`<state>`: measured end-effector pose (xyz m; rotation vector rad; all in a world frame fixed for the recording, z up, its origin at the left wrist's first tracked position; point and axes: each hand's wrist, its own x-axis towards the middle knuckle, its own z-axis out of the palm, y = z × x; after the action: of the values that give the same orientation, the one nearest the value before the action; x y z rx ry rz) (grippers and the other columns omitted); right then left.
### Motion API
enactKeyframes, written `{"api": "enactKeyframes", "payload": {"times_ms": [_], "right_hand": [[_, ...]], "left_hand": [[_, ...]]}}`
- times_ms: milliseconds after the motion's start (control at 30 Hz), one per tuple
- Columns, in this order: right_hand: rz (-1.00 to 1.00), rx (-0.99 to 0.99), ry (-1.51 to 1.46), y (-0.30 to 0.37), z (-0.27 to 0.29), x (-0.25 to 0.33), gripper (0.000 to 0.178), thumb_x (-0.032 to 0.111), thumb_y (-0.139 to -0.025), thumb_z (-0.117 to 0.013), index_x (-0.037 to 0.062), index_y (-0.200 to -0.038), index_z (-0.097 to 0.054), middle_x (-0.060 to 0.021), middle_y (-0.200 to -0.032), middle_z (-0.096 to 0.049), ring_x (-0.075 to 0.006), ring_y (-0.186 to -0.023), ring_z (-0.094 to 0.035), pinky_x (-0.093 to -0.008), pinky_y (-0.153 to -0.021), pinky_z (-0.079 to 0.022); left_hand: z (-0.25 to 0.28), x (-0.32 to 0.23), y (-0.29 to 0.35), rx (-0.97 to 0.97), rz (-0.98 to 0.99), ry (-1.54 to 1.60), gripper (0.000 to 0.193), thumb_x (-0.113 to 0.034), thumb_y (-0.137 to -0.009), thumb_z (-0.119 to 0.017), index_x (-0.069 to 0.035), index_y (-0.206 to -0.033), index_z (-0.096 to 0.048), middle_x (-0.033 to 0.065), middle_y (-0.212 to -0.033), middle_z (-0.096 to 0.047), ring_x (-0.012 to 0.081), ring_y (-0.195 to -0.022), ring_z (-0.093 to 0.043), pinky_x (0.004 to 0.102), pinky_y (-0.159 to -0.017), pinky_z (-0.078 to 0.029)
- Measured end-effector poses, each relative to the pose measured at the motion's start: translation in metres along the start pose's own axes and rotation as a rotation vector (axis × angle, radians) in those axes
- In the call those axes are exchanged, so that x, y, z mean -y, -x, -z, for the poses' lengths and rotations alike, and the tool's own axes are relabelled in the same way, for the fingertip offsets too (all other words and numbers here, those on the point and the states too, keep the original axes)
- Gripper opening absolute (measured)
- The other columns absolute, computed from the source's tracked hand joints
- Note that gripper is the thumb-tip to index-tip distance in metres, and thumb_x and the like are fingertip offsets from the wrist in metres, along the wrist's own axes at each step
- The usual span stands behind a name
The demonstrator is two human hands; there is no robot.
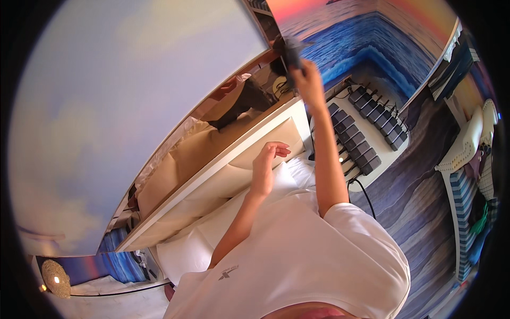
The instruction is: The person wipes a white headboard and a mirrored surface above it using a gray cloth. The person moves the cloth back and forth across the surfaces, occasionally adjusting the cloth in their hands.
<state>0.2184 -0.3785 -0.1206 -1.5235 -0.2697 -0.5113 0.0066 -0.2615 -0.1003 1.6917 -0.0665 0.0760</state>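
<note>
— What are we holding?

— A dark device (292,53), gripped in our right hand (307,80), arm stretched up toward the mirror (234,106) above the headboard (212,170). The fingers are curled tight around its lower end; the top sticks out above them.

— And our left hand (265,165)?

— Raised in front of the headboard, holding nothing — fingers loosely bent and a little apart, the tips curling inward.

— What lies around us?

— White pillows (289,175) just below the left hand. To the right of our raised arm, a white table (372,154) bears two rows of dark chargers (366,127) with cables. Beyond it, a sea mural (361,37); well off to the right, a white chair (465,143). A round lamp (56,277) glows at lower left.
</note>
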Motion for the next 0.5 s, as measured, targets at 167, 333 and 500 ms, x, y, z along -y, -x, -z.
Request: {"api": "enactKeyframes", "payload": {"times_ms": [167,333,500], "right_hand": [[-0.208,-0.214,-0.199,0.012,-0.033,-0.015,0.029,0.011,-0.083,-0.064,0.0006,-0.107,-0.053,-0.016,-0.094,-0.061,-0.0204,-0.082,-0.059,-0.0335,-0.074,-0.047],[-0.241,-0.131,-0.442,0.002,-0.026,0.02,0.023,0.013,-0.081,-0.067,-0.0023,-0.095,-0.057,-0.001,-0.075,-0.057,-0.0076,-0.066,-0.05,-0.0252,-0.059,-0.043],[-0.483,-0.055,-0.44,-0.001,-0.013,-0.025,0.013,0.011,-0.074,-0.065,-0.0013,-0.078,-0.063,0.0004,-0.062,-0.053,-0.0087,-0.053,-0.046,-0.0255,-0.048,-0.034]], "left_hand": [[0.002,0.0,-0.003,0.019,0.02,-0.027,0.046,-0.036,-0.099,-0.026,-0.003,-0.1,-0.059,0.0082,-0.094,-0.064,0.016,-0.09,-0.058,0.0304,-0.086,-0.038],[0.011,0.011,-0.001,-0.029,0.049,-0.02,0.046,-0.035,-0.099,-0.026,-0.003,-0.098,-0.059,0.0082,-0.095,-0.063,0.0156,-0.09,-0.057,0.03,-0.085,-0.04],[0.007,0.001,-0.005,0.018,0.015,0.013,0.035,-0.028,-0.099,-0.035,-0.003,-0.098,-0.058,0.0074,-0.095,-0.063,0.0145,-0.09,-0.056,0.0295,-0.085,-0.04]]}}
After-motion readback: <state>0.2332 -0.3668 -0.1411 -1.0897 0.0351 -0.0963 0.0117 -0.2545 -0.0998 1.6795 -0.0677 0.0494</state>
